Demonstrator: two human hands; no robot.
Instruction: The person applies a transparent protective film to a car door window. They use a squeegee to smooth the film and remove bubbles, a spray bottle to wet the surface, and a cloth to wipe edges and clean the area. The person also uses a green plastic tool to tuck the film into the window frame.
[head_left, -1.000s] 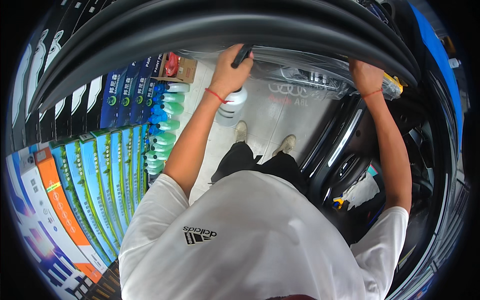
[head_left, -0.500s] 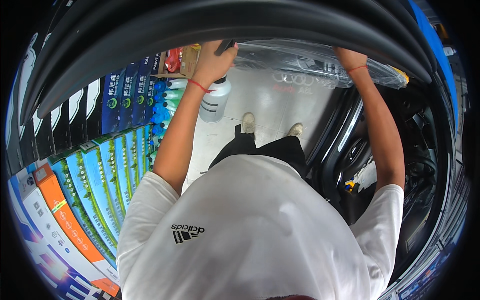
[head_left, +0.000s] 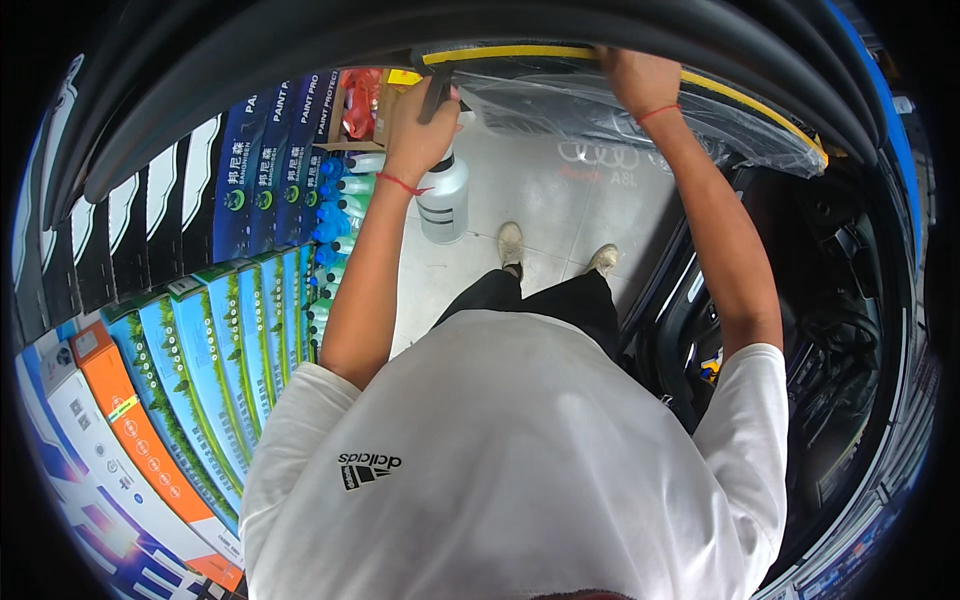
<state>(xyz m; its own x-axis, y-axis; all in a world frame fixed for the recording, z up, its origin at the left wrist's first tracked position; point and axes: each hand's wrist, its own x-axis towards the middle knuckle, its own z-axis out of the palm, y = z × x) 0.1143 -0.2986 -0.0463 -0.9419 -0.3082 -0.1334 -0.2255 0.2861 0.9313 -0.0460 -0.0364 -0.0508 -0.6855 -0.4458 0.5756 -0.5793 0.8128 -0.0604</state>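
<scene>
Stretching across the top of the view is a long dark panel wrapped in clear plastic film (head_left: pixel 570 105), with a yellow strip (head_left: pixel 740 92) along its upper edge. My left hand (head_left: pixel 415 130) is closed at its left end, gripping a dark flat piece (head_left: pixel 436 95); whether that piece belongs to the panel I cannot tell. My right hand (head_left: pixel 643 82) is curled over the yellow strip, right of the middle. Its fingertips are blurred and partly hidden beyond the edge. A thick black curved rim (head_left: pixel 500 25) crosses above both hands.
At left stand rows of blue-green boxes (head_left: pixel 215 345), dark blue boxes (head_left: pixel 260 180) and bottles (head_left: pixel 335 215). A white spray bottle (head_left: pixel 443 205) is on the tiled floor (head_left: pixel 480 290) below my left hand. An open car interior (head_left: pixel 800 330) lies at right, and a cardboard box (head_left: pixel 385 110) at upper left.
My right hand has moved left and up along the panel. Much more of the yellow strip shows. My left hand stays closed on the dark piece, which now points more upright.
</scene>
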